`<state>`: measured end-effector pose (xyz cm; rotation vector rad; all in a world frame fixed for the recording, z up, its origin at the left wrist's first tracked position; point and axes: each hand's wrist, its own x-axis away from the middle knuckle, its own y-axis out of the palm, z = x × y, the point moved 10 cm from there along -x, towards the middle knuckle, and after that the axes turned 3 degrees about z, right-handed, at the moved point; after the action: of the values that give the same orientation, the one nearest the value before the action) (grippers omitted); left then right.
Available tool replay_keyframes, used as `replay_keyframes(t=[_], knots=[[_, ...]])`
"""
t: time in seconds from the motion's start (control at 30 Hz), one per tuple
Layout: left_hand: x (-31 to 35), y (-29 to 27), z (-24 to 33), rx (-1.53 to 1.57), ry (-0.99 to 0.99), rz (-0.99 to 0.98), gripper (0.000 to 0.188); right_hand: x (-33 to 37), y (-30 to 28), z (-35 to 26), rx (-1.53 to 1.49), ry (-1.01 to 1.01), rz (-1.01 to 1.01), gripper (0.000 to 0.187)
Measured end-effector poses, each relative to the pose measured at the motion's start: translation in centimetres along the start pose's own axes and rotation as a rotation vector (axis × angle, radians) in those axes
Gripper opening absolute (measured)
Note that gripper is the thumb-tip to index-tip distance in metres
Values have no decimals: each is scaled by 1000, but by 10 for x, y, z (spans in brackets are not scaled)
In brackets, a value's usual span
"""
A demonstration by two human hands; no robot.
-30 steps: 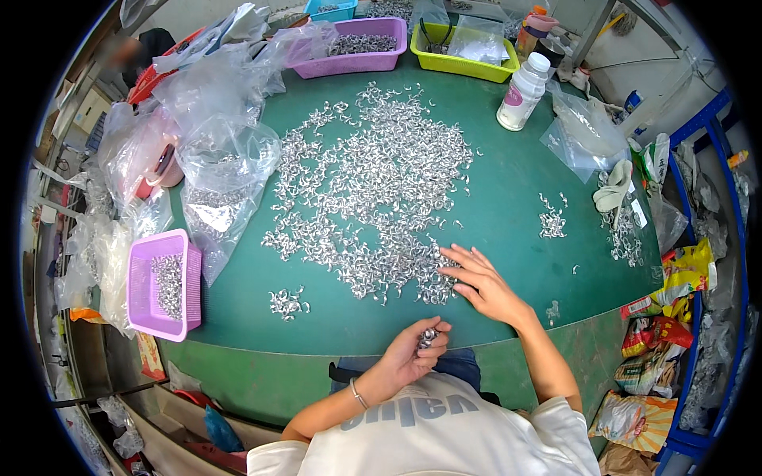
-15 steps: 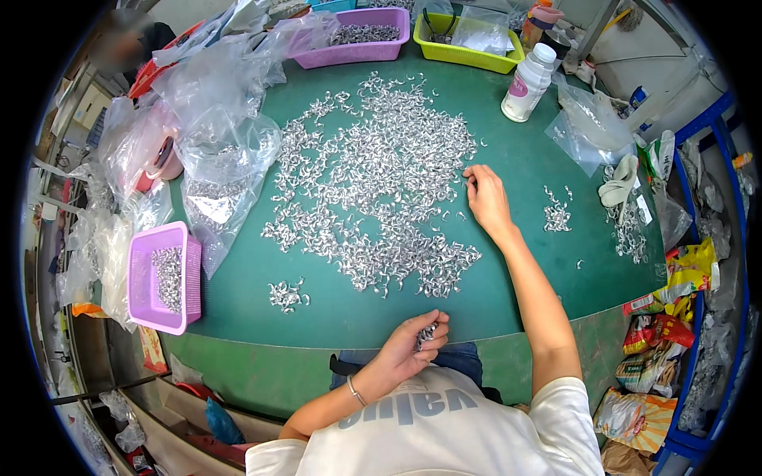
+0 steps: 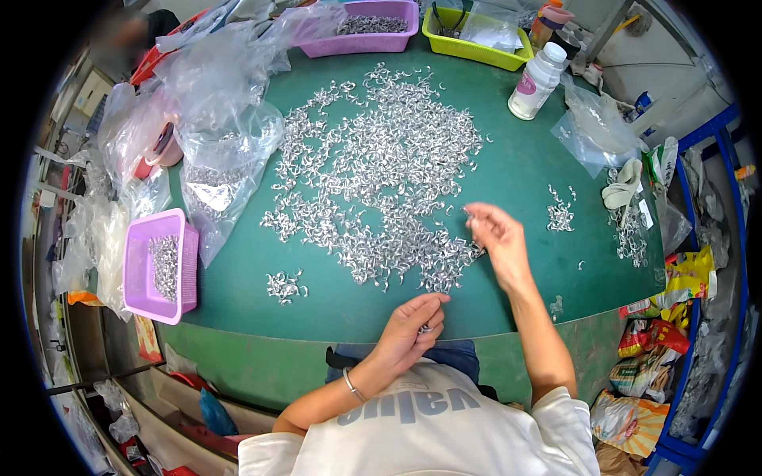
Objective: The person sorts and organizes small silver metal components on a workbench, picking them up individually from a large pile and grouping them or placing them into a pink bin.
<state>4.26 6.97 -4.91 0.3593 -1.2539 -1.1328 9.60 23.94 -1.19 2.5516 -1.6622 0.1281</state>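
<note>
A broad heap of small curved silver metal pieces (image 3: 397, 159) is spread over the green tabletop (image 3: 333, 309). My left hand (image 3: 409, 329) is closed at the table's near edge, and a few of these pieces (image 3: 425, 328) show between its curled fingers. To the right of the heap, my right hand (image 3: 502, 242) is raised a little, thumb and forefinger drawn together. A tiny silver piece (image 3: 465, 210) shows at its fingertips, blurred and partly hidden. Smaller groups of the same pieces lie at the near left (image 3: 284, 287) and at the right (image 3: 560, 214).
A purple basket (image 3: 193, 266) with metal pieces stands at the left, beside clear plastic bags (image 3: 230, 159). At the back are another purple basket (image 3: 361, 44), a yellow-green tray (image 3: 476, 54) and a white bottle (image 3: 536, 82). A glove (image 3: 622, 184) lies at the right edge.
My right hand has come nearer, down along the heap's right side. My left hand has turned and moved slightly up toward the heap, hiding more of its pieces.
</note>
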Motion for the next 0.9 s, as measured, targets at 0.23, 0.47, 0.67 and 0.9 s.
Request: replay_keyframes(t=[0.23,0.47,0.67,0.9], knots=[[13,-2,46,-261,450,189,17,65,39,7,-550,228,-165,12],[36,18,71,-593,740,204,17,89,45,-1,-403,115,-111,7],[45,30,82,-822,830,196,10,94,50,-6,-366,96,-126,9],[45,29,77,-676,685,151,4,102,57,-3,-424,194,-241,13]])
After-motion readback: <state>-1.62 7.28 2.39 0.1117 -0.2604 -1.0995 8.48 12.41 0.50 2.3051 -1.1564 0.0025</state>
